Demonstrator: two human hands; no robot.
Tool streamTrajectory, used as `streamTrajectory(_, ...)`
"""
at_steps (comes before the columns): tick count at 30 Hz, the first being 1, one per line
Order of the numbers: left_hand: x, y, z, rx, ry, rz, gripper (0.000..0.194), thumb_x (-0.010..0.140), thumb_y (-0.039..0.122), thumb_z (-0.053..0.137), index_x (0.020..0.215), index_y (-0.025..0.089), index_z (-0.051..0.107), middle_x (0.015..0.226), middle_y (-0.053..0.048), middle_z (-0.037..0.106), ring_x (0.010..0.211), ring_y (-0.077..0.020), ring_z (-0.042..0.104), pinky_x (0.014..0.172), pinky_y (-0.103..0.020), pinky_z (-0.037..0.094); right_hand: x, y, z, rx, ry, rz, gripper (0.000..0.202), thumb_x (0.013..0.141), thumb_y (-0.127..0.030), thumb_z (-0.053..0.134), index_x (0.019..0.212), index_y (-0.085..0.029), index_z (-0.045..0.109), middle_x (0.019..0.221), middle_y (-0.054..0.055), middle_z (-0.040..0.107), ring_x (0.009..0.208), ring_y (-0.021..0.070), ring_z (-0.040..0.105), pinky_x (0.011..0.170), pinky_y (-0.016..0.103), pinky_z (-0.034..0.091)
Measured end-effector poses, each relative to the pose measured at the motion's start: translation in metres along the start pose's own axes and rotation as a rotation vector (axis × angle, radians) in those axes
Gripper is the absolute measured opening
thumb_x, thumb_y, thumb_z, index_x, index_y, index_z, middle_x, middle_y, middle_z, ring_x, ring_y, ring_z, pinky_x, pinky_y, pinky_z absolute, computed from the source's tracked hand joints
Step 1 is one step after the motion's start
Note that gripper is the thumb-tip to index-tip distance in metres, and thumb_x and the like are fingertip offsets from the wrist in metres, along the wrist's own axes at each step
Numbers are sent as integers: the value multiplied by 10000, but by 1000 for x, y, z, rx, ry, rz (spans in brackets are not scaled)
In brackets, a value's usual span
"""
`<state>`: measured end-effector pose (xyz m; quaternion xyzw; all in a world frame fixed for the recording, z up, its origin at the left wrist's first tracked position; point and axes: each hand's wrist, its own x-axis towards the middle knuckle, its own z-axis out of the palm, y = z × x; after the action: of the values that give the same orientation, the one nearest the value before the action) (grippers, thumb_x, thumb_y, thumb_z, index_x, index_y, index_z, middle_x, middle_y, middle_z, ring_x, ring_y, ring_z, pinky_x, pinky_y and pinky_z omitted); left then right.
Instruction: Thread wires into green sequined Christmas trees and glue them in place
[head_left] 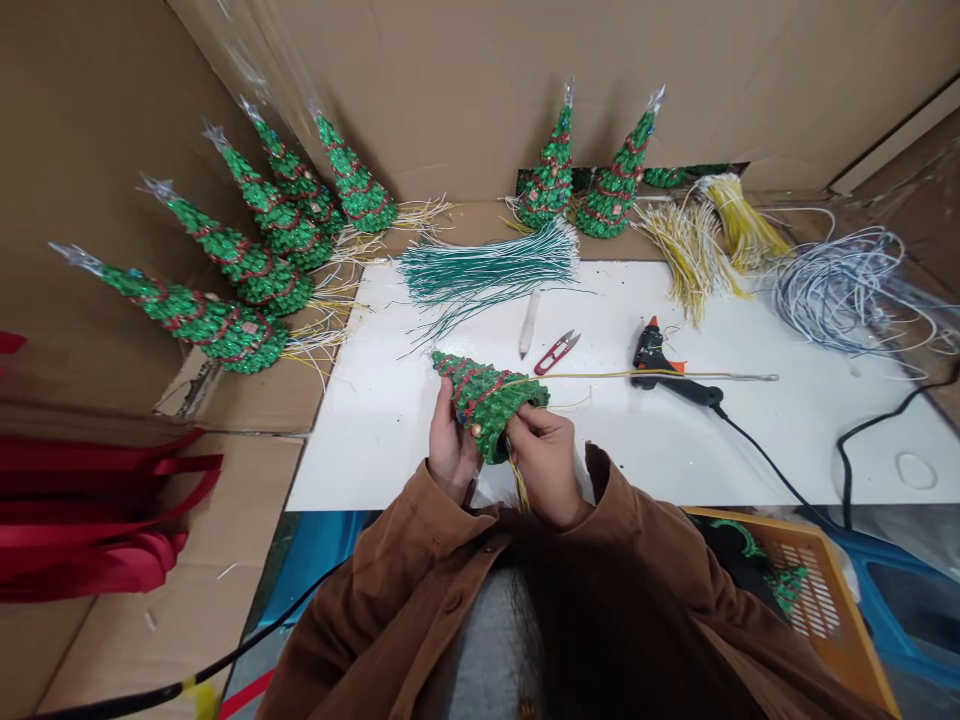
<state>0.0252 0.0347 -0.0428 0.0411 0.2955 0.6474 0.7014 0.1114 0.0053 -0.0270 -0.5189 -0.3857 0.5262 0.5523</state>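
A small green tree point(487, 400) with red garland lies tilted on its side above the white board's front part, its base turned toward the right. My left hand point(451, 445) is wrapped round its lower side. My right hand point(546, 455) is closed at the open base, the fingertips partly inside the rim; what they pinch is hidden. Yellow and white wires point(519, 485) hang below the base beside my right hand. A long yellow wire point(600, 375) runs rightward from the tree across the board. Small red snips point(557, 354) and a white pen-like tool point(529, 325) lie just beyond.
Several finished trees point(255, 270) stand at the left, two more point(619, 185) at the back. Green wires point(487, 268), yellow wires point(694, 250), a white wire coil point(840, 290) and a corded glue gun point(660, 365) surround the white board point(360, 440). An orange basket point(847, 620) sits lower right.
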Motion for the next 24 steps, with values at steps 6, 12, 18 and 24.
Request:
streamTrajectory(6, -2, 1, 1, -10, 1, -10, 300, 912, 336, 420, 835, 171, 658, 816, -7, 695, 843, -153, 661, 925, -312, 472, 0, -1, 0, -1, 60, 4, 317, 690, -309, 568, 450, -184, 402, 423, -75, 299, 429, 52, 236, 405, 201, 200)
streamTrajectory(12, -2, 1, -3, 33, 26, -21, 358, 918, 366, 385, 857, 147, 661, 840, -42, 705, 829, -172, 668, 912, -330, 482, -4, 2, -1, -45, 52, 28, 340, 694, -318, 569, 429, -188, 402, 364, -77, 339, 371, 49, 277, 382, 198, 220)
streamTrajectory(18, -6, 6, -3, 76, 49, -92, 435, 903, 431, 377, 884, 110, 670, 853, -88, 717, 836, -208, 679, 913, -359, 488, -8, 1, -9, -74, 16, 82, 227, 680, -348, 624, 582, -144, 612, 363, -90, 342, 373, 54, 290, 406, 209, 272)
streamTrajectory(24, -8, 5, 1, 79, 78, -111, 418, 915, 404, 365, 898, 116, 666, 847, -89, 725, 888, -225, 677, 932, -396, 480, -7, 3, -32, -307, 49, -75, 225, 760, -349, 619, 687, -148, 690, 406, -87, 304, 384, 58, 274, 413, 223, 269)
